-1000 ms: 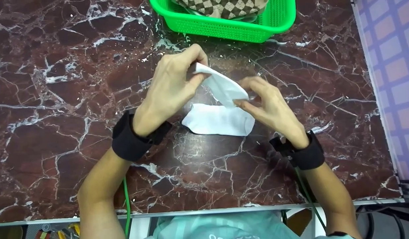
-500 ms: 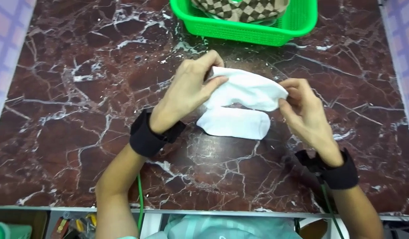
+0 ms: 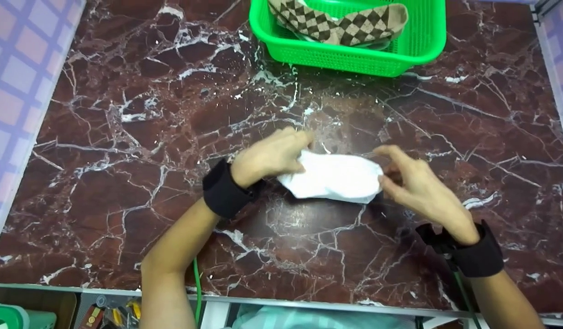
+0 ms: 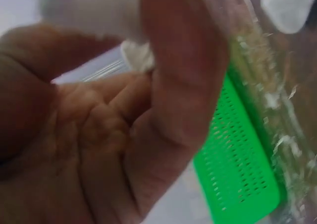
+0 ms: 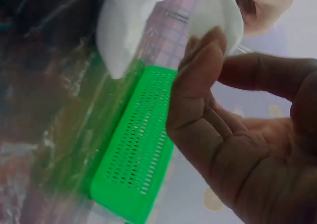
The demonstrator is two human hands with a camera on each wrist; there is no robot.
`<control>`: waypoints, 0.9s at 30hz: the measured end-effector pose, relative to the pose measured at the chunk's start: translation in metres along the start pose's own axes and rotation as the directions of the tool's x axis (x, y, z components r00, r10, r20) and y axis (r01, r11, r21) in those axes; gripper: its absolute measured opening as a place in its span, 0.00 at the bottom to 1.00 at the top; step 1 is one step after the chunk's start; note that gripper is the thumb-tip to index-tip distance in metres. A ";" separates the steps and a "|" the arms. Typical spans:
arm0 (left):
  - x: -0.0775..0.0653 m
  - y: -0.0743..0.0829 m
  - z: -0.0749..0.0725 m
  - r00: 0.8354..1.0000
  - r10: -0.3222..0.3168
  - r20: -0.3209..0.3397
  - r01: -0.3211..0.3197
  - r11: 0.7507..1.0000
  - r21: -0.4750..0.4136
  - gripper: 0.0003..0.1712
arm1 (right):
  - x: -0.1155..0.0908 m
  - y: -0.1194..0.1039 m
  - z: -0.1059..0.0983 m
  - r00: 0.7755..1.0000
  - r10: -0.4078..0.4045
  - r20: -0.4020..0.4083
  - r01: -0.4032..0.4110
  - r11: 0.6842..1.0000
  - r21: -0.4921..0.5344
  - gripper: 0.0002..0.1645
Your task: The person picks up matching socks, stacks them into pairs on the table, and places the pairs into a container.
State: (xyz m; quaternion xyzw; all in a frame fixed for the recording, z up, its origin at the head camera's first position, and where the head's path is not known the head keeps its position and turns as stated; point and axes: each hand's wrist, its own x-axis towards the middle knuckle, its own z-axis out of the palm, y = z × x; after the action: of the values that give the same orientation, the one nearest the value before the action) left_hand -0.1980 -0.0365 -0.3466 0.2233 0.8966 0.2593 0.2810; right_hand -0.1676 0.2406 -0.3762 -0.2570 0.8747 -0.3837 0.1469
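Note:
A white sock (image 3: 336, 176) is stretched between my two hands just over the tabletop. My left hand (image 3: 274, 153) pinches its left end between thumb and fingers. At the right end, my right hand (image 3: 420, 187) pinches the other edge with thumb and fingertips. The held sock mostly covers a second white sock in the head view. That second sock (image 5: 119, 30) shows apart from the held one in the right wrist view. In the left wrist view the held sock (image 4: 94, 11) is blurred above the thumb.
A green plastic basket (image 3: 336, 61) stands at the back of the dark red marbled table (image 3: 126, 192). Brown and beige checkered socks (image 3: 368, 25) lie in it. Purple checked panels (image 3: 25, 82) border the table's sides. A green cable (image 3: 197, 292) hangs by the left arm.
The held sock was spread out between both hands, then lowered toward the front until it lies over the second sock in the head view. The head view has also shifted.

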 end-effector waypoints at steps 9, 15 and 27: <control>0.013 -0.005 0.018 0.997 -0.062 0.041 0.051 0.969 0.240 0.29 | 0.008 0.021 0.010 0.994 -0.005 0.108 0.021 0.989 -0.147 0.30; 0.011 -0.008 0.019 0.991 -0.131 -0.020 0.131 0.947 0.293 0.27 | 0.013 0.021 0.012 0.996 0.029 0.081 -0.012 0.981 -0.194 0.25; 0.018 -0.011 0.020 0.985 -0.164 -0.051 0.171 0.933 0.315 0.25 | 0.015 0.023 0.018 0.999 0.022 0.049 -0.009 0.970 -0.245 0.36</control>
State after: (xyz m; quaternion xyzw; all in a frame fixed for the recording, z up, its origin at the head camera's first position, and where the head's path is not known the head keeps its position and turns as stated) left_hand -0.2017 -0.0280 -0.3742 0.1854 0.9457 0.0890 0.2516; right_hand -0.1801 0.2350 -0.4062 -0.2761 0.9132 -0.2652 0.1394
